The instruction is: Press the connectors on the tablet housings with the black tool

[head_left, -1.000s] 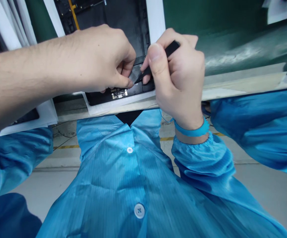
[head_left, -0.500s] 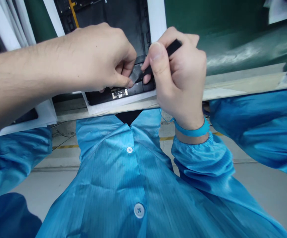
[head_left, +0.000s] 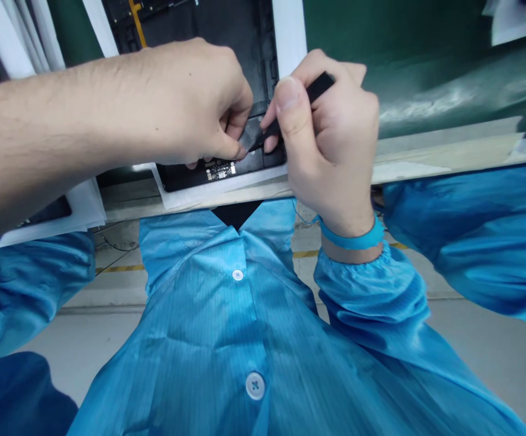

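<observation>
My right hand (head_left: pixel 330 127) is closed around a black tweezer-like tool (head_left: pixel 319 86), its dark tip slanting down to the left. My left hand (head_left: pixel 203 103) is bent over a black device housing (head_left: pixel 185 177), thumb and fingers pinched together by the tool's tip. Whatever the left fingers hold is too small to make out. Below those fingers a small circuit board (head_left: pixel 221 171) with metallic contacts lies at the near end of the housing. An orange flex cable (head_left: pixel 137 23) runs inside the housing's far part.
White sheets (head_left: pixel 289 36) lie under and around the housing on a green mat (head_left: pixel 403 54). Tape runs along the table edge (head_left: pixel 453 148). More white sheets and a dark device (head_left: pixel 47 212) are at the left. Blue-clad parts of people (head_left: pixel 485 236) show on both sides.
My left hand has shifted slightly up and to the right. My right hand and its tool have hardly moved.
</observation>
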### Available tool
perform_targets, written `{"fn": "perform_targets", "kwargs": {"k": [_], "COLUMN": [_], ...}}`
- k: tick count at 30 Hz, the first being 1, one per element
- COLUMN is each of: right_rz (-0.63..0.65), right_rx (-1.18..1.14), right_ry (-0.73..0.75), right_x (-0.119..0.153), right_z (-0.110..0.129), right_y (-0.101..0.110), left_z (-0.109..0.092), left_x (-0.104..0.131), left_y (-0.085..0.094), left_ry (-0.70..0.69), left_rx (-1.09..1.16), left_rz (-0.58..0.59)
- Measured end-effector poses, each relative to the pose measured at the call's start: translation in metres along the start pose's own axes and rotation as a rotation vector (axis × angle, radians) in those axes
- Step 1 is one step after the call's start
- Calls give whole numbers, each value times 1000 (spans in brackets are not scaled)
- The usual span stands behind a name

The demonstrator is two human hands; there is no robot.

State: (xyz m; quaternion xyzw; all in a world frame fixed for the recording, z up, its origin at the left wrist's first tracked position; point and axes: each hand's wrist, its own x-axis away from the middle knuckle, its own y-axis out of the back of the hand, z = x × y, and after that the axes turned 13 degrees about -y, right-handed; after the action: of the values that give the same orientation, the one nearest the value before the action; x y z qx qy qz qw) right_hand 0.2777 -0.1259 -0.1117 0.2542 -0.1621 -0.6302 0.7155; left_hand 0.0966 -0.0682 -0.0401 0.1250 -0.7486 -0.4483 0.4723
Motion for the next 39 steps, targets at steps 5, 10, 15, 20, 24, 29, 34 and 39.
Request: {"fn": "perform_targets", "kwargs": {"k": [5, 10, 15, 20, 24, 29, 34, 39], "right_rz": [-7, -12, 13, -44, -44, -14, 31, -14], "right_rx": [25, 6, -25, -74, -105, 4, 92, 78], "right_ry": [-1, 3, -34, 35, 91, 71, -25, -2], "right_x": [-1, -3, -3, -1, -1, 0, 1, 0], "right_z": [0, -3, -3, -1, -2, -1, 4, 6], "right_y": [-1, -3, -5, -4, -3, -3, -4, -7], "left_z": [0, 1, -4, -1, 13, 8, -13, -16], "left_x": [-5, -2, 1, 13, 37, 71, 87, 85], "left_y": [-3, -7, -6, -10, -35, -61, -75, -86], "left_ry": [14, 8, 1, -68, -318, -421, -365, -323], "left_rx": [65, 37, -25, -42, 0, -328, -432, -493], "left_rz": [-55, -93, -103, -106, -295, -374, -467, -549]}}
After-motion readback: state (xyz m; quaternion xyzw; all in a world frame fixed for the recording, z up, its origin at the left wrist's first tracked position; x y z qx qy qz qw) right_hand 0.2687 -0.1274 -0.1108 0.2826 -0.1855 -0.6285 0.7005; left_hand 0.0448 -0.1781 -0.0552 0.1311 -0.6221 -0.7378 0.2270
